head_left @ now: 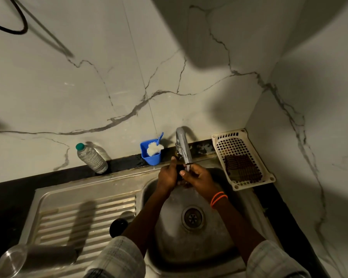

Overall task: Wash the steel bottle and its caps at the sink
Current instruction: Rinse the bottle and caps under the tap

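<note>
Under the tap [184,149], both your hands meet over the back of the sink [169,243]. Your left hand [167,177] and right hand [199,178] are curled round a small dark object [179,171], likely one of the caps, held right at the spout; it is mostly hidden by your fingers, so its shape cannot be told. Two orange bands [219,199] sit on your right wrist.

On the ribbed drainboard [88,217] to your left, the steel bottle [34,257] lies on its side, its open mouth towards the near-left corner. A round black cap [118,227] rests on the drainboard just beside the basin's edge, close to your left forearm.

Along the back ledge, a blue plastic cup [151,155] holds a white-bristled brush with a blue handle [155,146]. Left of it stands a clear plastic bottle [91,158] with a green top, leaning against the marble wall; it looks to hold clear liquid, and no label can be read. In the right corner, a cream perforated basket [243,157] holds a dark brown scrub pad [241,167]. No brand or writing is legible anywhere.
</note>
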